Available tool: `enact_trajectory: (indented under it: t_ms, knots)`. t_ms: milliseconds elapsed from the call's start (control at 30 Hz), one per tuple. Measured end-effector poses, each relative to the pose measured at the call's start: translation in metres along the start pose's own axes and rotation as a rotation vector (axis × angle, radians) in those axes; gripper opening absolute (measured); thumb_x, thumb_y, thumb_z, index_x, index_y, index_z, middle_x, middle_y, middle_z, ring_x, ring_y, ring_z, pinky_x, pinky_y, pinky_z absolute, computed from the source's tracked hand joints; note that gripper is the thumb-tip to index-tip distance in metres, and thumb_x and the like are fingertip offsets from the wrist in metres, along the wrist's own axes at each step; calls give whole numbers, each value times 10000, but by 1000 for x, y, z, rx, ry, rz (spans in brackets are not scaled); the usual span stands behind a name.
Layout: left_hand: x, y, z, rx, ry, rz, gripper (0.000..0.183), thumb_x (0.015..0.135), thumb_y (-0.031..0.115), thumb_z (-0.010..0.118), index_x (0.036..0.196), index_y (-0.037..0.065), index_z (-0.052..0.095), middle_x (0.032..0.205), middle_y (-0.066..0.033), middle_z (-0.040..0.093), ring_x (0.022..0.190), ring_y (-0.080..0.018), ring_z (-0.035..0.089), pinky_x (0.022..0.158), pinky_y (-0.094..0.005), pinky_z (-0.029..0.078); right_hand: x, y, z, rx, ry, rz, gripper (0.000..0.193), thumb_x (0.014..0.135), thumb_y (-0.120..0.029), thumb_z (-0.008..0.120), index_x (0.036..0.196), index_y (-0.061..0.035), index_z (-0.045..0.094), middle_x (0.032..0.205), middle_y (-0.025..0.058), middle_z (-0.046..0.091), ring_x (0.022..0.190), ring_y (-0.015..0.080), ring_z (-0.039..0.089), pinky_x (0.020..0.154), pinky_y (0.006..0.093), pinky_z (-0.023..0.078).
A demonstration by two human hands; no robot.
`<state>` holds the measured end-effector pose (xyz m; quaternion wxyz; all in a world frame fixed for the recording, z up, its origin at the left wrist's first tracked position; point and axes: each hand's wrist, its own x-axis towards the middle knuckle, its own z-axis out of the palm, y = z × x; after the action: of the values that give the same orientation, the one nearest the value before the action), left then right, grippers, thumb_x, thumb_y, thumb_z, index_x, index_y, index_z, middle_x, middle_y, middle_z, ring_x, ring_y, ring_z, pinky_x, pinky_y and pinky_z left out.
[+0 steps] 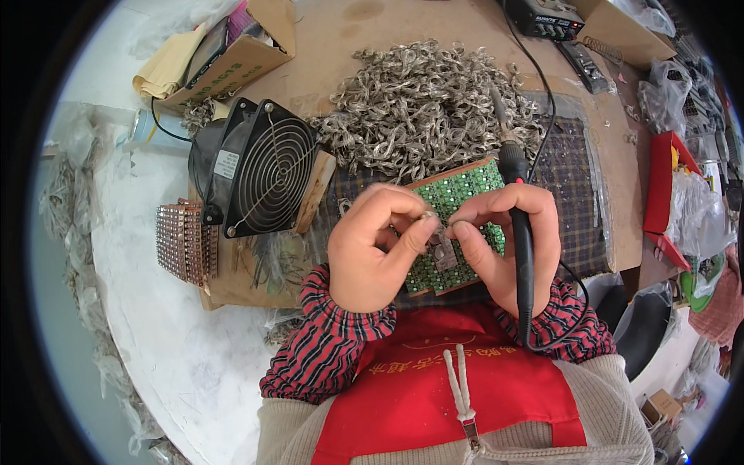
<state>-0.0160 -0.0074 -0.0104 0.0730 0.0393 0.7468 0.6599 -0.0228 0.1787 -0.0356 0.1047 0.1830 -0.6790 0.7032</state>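
My left hand (376, 248) is closed in a pinch over green circuit boards (457, 186), thumb against forefinger, on a small thing I cannot make out. Opposite it, my right hand (519, 244) holds a black-handled soldering iron (521, 232) across its fingers, the metal tip pointing up and away. Its thumb and forefinger also meet close to the left fingertips; whatever they pinch is too small to tell. Between the hands, a small greyish piece (444, 254) lies over the boards. Just beyond, twisted silvery wire bundles (418, 101) form a large heap, with the iron's tip over its right side.
A black fan (271, 167) stands left of the boards, beside stacked brown panels (186, 240). The iron's cable loops from a black soldering station (546, 19) at far right. Cardboard boxes (232, 70) sit at the back; a red box (663, 186) is at right.
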Motion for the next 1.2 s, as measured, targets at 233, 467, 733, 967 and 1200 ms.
enact_trajectory:
  t_ms: [233, 467, 733, 967, 1200]
  knots:
    - [-3, -5, 8, -42, 80, 35, 189, 981, -9, 593, 908, 20, 421, 974, -106, 695, 639, -42, 578, 541, -208, 498, 1, 1, -5, -176, -58, -92, 347, 887, 74, 733, 1150, -17, 525, 917, 89, 689, 813, 154, 704, 717, 275, 568]
    - [-6, -2, 1, -169, -69, -141, 198, 977, -29, 615, 1006, 20, 426, 989, -171, 665, 664, -103, 601, 542, -223, 536, -4, 3, -2, 38, 4, 60, 307, 916, 73, 706, 1138, -13, 513, 1015, 103, 678, 852, 164, 705, 771, 294, 586]
    - [-9, -5, 2, -110, 18, -101, 92, 896, 45, 786, 900, -1, 707, 884, -25, 598, 657, -34, 576, 546, -195, 482, -2, -3, -4, -69, -46, 22, 280, 885, 73, 733, 1076, -32, 559, 928, 90, 701, 848, 190, 725, 735, 296, 579]
    - [-14, -17, -4, 106, -69, -26, 94, 923, 79, 749, 922, -2, 700, 828, -11, 574, 598, -49, 479, 530, -235, 362, -11, -2, -7, -253, -136, -50, 300, 821, 58, 770, 1041, -51, 598, 869, 96, 682, 723, 290, 678, 626, 371, 523]
    - [-18, -17, -5, 321, -67, -181, 98, 926, 64, 711, 865, 2, 665, 707, 7, 582, 579, -42, 507, 519, -244, 378, -23, -2, -11, -234, -88, 28, 324, 823, 61, 767, 1071, -58, 595, 932, 108, 709, 772, 291, 695, 671, 383, 545]
